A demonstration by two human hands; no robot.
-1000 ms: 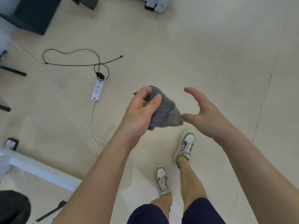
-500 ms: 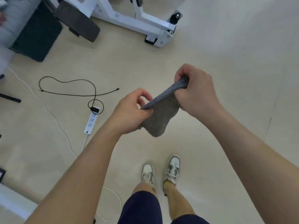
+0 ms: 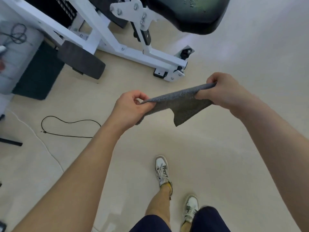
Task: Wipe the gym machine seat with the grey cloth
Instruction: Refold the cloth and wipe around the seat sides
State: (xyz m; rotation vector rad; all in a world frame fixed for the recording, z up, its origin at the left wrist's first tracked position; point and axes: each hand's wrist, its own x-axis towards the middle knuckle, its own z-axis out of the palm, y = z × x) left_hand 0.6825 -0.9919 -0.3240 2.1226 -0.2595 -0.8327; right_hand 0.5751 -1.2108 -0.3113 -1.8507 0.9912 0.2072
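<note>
I hold the grey cloth (image 3: 180,102) stretched out between both hands, above the floor in the middle of the view. My left hand (image 3: 130,108) pinches its left corner and my right hand (image 3: 224,89) grips its right edge. A loose flap hangs down below. The gym machine's black padded seat (image 3: 189,12) is at the top of the view, beyond and above my hands, cut off by the frame's edge.
The machine's white frame (image 3: 147,54) runs across the floor at upper left, with a dark foot pad (image 3: 82,61) beside it. A black cable (image 3: 70,126) and a white cord (image 3: 41,144) lie on the floor at left. My shoes (image 3: 161,171) are below.
I have walked toward the machine, so its frame and seat now fill the top of the view. My hands have pulled the cloth wider apart.
</note>
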